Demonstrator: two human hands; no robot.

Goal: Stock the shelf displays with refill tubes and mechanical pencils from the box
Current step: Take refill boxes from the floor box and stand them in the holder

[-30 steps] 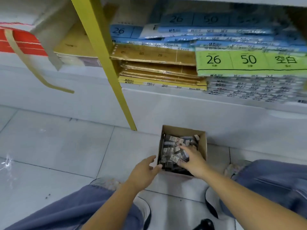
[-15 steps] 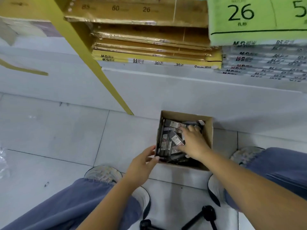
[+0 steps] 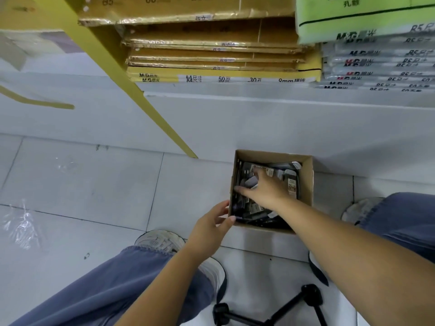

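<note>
Pale grey floor tiles (image 3: 94,184) fill most of the view, seen from above by a person crouching in front of a low white shelf base (image 3: 259,118). On the shelf sit flat stacks of packaged paper goods: gold and yellow packs (image 3: 219,55) in the middle, and a pale green pack (image 3: 364,22) over clear-wrapped grey ones (image 3: 376,69) to the right. A yellow metal post (image 3: 131,83) slants down from the upper left to the floor.

Just in front of the shelf base, a small open cardboard box (image 3: 306,180) stands on the floor. It is filled with a jumble of small dark packets (image 3: 292,182) bearing white labels; whether they are refill tubes or pencils cannot be made out.

The right hand (image 3: 266,189) reaches down into the box, fingers spread and lying on the packets. Whether it grips any of them cannot be told. The left hand (image 3: 211,229) is at the box's near left corner, thumb and fingers parted and touching the cardboard edge.

Blue trouser legs (image 3: 106,290) and pale shoes (image 3: 162,241) frame the lower view. A black jointed stand (image 3: 282,309) lies at the bottom edge, and crumpled clear plastic (image 3: 21,224) lies far left.
</note>
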